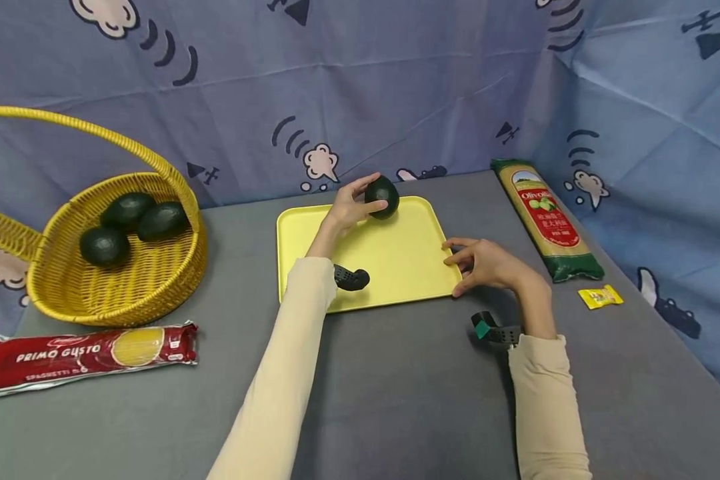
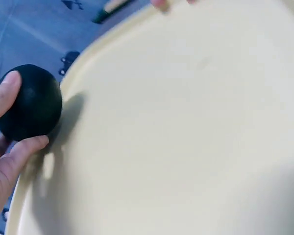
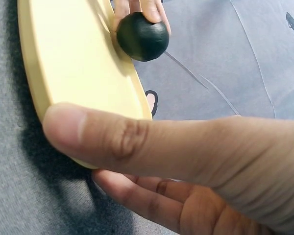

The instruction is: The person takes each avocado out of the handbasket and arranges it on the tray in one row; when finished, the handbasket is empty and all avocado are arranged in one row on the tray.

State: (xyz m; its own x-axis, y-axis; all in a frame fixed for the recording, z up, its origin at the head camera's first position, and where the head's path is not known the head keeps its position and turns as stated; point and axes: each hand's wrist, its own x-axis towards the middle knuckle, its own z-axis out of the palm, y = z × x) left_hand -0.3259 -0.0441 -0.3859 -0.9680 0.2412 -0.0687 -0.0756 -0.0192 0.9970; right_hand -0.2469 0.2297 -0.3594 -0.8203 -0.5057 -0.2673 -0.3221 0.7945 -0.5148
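My left hand (image 1: 349, 205) grips a dark green avocado (image 1: 382, 197) between thumb and fingers, over the far part of the yellow tray (image 1: 396, 267). In the left wrist view the avocado (image 2: 32, 103) casts a shadow on the tray beside it; whether it touches the tray, I cannot tell. At the tray's right edge, my right hand (image 1: 486, 265) holds the rim. Thumb and fingers lie on either side of that rim in the right wrist view, where the thumb (image 3: 103, 134) covers part of the tray (image 3: 71, 63).
A yellow wicker basket (image 1: 198, 257) holding several avocados (image 1: 163, 221) stands at left, its tall handle upright. In front lies a red spaghetti packet (image 1: 90, 353). To the right are a green-ended pasta packet (image 1: 546, 217) and a small yellow wrapper (image 1: 600, 297). Patterned cloth (image 1: 360, 87) hangs behind.
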